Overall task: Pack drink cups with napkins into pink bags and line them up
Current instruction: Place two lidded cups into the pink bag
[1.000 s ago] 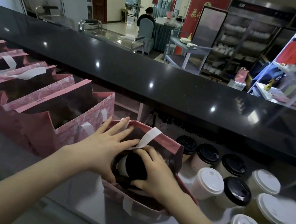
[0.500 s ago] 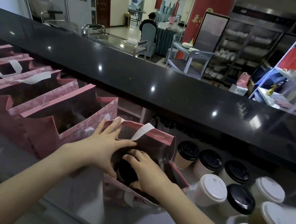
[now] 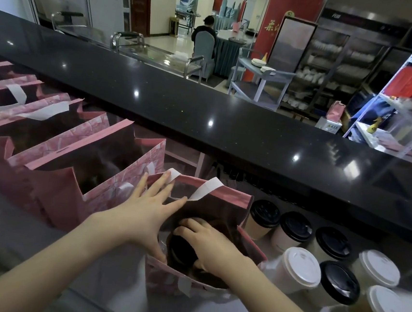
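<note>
An open pink bag (image 3: 223, 197) with white handles stands on the grey counter in front of me. My left hand (image 3: 146, 213) lies with straight fingers against its left wall, thumb over the rim, spreading the mouth. My right hand (image 3: 211, 244) reaches inside the bag, fingers curled over a black-lidded drink cup (image 3: 180, 251) sitting low in it. Whether a napkin is inside is hidden.
A row of open pink bags (image 3: 93, 170) stands to the left. Several lidded cups, white (image 3: 299, 268) and black (image 3: 338, 281), crowd the counter on the right. A raised black bar top (image 3: 228, 122) runs behind. A person sits at a far table.
The bag has stood more upright and its mouth opened wider. My right hand and the cup have sunk deeper into it. My left hand stays on the bag's left wall.
</note>
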